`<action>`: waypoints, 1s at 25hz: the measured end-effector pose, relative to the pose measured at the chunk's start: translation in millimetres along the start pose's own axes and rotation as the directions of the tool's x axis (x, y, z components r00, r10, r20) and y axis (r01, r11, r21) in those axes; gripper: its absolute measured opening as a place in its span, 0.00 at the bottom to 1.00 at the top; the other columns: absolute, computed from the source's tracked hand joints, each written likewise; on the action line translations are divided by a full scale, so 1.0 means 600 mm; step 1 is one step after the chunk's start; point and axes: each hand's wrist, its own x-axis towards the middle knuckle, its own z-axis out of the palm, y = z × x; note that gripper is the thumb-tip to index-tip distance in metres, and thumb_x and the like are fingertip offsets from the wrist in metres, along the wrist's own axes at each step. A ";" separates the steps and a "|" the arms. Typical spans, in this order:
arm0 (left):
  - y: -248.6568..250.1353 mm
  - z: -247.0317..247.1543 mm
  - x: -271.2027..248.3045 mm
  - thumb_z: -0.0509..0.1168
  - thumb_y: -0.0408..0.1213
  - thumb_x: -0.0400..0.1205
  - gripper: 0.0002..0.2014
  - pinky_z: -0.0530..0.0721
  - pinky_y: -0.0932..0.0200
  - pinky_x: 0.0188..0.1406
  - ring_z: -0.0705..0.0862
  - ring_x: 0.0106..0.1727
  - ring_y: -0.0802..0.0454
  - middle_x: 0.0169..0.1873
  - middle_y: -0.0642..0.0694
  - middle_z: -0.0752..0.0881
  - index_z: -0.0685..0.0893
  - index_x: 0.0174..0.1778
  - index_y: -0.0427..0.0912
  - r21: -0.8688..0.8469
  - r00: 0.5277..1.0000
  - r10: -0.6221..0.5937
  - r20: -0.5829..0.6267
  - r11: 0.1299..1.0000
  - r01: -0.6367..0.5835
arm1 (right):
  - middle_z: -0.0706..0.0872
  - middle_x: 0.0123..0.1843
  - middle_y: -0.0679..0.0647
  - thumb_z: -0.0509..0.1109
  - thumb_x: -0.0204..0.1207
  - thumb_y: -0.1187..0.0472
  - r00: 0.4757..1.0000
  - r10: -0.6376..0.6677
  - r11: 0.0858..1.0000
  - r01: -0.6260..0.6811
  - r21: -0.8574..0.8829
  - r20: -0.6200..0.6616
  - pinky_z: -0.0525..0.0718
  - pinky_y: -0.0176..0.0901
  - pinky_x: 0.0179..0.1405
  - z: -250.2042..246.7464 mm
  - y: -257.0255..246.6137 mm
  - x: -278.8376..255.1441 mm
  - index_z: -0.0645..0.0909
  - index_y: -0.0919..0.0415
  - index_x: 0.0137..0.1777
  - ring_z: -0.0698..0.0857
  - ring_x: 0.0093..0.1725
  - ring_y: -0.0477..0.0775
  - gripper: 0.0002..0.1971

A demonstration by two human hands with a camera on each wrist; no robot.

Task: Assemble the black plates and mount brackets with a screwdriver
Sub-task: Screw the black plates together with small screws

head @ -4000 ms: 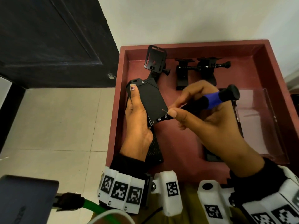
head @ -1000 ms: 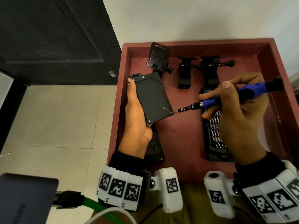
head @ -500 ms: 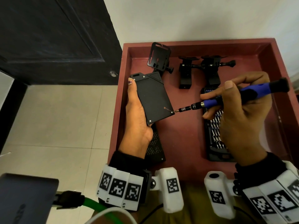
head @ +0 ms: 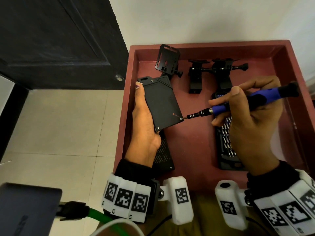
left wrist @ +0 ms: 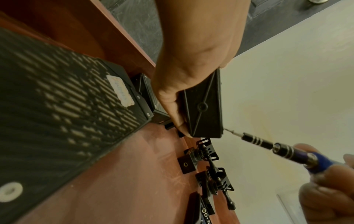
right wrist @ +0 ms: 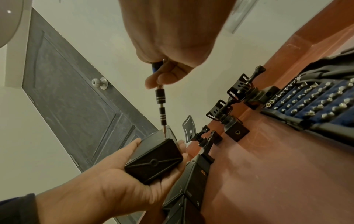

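Observation:
My left hand [head: 143, 120] grips a flat black plate [head: 162, 104] by its left edge, thumb along the side, lifted above the red tray [head: 201, 48]. In the left wrist view the fingers [left wrist: 172, 109] curl under the plate [left wrist: 203, 106]. My right hand [head: 247, 116] holds a blue-handled screwdriver [head: 238, 103] like a pen. Its tip sits on the screw at the plate's lower right corner [head: 181, 118]. The right wrist view shows the screwdriver [right wrist: 160, 104] pointing down onto the plate [right wrist: 153, 162]. Three black mount brackets [head: 219, 68] lie at the tray's back.
A second, perforated black plate [head: 163, 155] lies in the tray under my left wrist. An open bit case [head: 226, 143] with several bits lies under my right hand. A dark door [head: 59, 40] and tiled floor [head: 59, 125] are left of the tray.
Four seconds ago the right hand held the screwdriver close over the plate; it has since drawn back to the right with the tip on the corner screw. Over the last second almost nothing moved.

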 end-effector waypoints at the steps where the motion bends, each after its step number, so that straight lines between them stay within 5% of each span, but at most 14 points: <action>1: 0.000 -0.001 0.000 0.55 0.64 0.81 0.31 0.84 0.42 0.63 0.86 0.61 0.42 0.60 0.41 0.88 0.82 0.68 0.45 0.002 1.000 0.005 -0.006 1.000 -0.005 | 0.88 0.33 0.51 0.61 0.83 0.66 1.000 0.009 1.000 -0.009 0.005 0.010 0.80 0.37 0.18 0.001 -0.001 0.000 0.67 0.54 0.47 0.85 0.23 0.54 0.08; 5: 0.000 -0.002 0.003 0.56 0.63 0.80 0.30 0.84 0.43 0.62 0.88 0.59 0.45 0.57 0.42 0.89 0.84 0.66 0.44 -0.002 0.999 0.014 -0.043 1.000 -0.014 | 0.87 0.36 0.55 0.70 0.77 0.55 0.988 0.092 0.996 -0.091 -0.012 0.122 0.85 0.40 0.26 -0.002 -0.004 0.002 0.71 0.53 0.45 0.88 0.29 0.55 0.09; 11: 0.001 -0.003 0.004 0.58 0.63 0.80 0.28 0.85 0.43 0.62 0.89 0.57 0.48 0.56 0.44 0.90 0.84 0.66 0.46 0.008 0.996 0.008 -0.093 1.000 -0.007 | 0.86 0.48 0.62 0.68 0.77 0.72 0.924 0.172 0.985 -0.161 -0.059 0.343 0.88 0.40 0.42 -0.014 -0.004 0.007 0.75 0.58 0.54 0.91 0.39 0.53 0.11; 14: 0.002 -0.004 0.004 0.57 0.63 0.80 0.28 0.86 0.44 0.61 0.89 0.56 0.49 0.57 0.45 0.89 0.83 0.66 0.46 0.004 0.995 0.009 -0.100 1.000 -0.009 | 0.88 0.41 0.61 0.71 0.74 0.66 0.928 0.187 0.982 -0.167 -0.091 0.321 0.88 0.42 0.38 -0.013 -0.005 0.008 0.77 0.60 0.50 0.91 0.38 0.55 0.08; 18: 0.003 -0.005 0.004 0.57 0.63 0.79 0.28 0.87 0.45 0.59 0.89 0.55 0.50 0.56 0.46 0.90 0.83 0.67 0.48 0.015 0.994 0.029 -0.109 0.999 -0.028 | 0.88 0.35 0.54 0.74 0.70 0.57 0.953 0.210 0.953 -0.149 -0.263 0.219 0.83 0.32 0.28 -0.009 -0.011 0.006 0.73 0.56 0.38 0.89 0.29 0.46 0.11; 21: 0.000 -0.001 0.002 0.59 0.65 0.77 0.30 0.86 0.45 0.60 0.89 0.56 0.51 0.57 0.47 0.89 0.81 0.69 0.49 0.048 0.995 0.027 -0.095 0.999 -0.022 | 0.80 0.26 0.62 0.75 0.73 0.58 0.975 0.191 0.929 -0.142 -0.341 0.114 0.77 0.30 0.23 -0.005 -0.001 0.002 0.69 0.64 0.32 0.83 0.23 0.50 0.18; 23: -0.002 0.001 0.002 0.58 0.64 0.79 0.30 0.86 0.46 0.60 0.89 0.56 0.52 0.58 0.47 0.89 0.80 0.70 0.49 0.050 0.997 0.020 -0.078 0.999 -0.016 | 0.79 0.29 0.67 0.74 0.75 0.56 0.986 0.146 0.920 -0.107 -0.378 0.077 0.80 0.43 0.26 -0.007 0.011 -0.002 0.72 0.68 0.35 0.80 0.27 0.60 0.18; 25: -0.004 0.002 0.002 0.57 0.63 0.80 0.29 0.86 0.47 0.60 0.89 0.56 0.52 0.58 0.47 0.89 0.81 0.70 0.49 0.035 0.998 0.026 -0.061 0.999 -0.024 | 0.81 0.39 0.59 0.73 0.74 0.57 0.996 0.076 0.927 -0.052 -0.370 0.052 0.82 0.42 0.34 -0.006 0.016 -0.001 0.75 0.64 0.43 0.81 0.35 0.58 0.12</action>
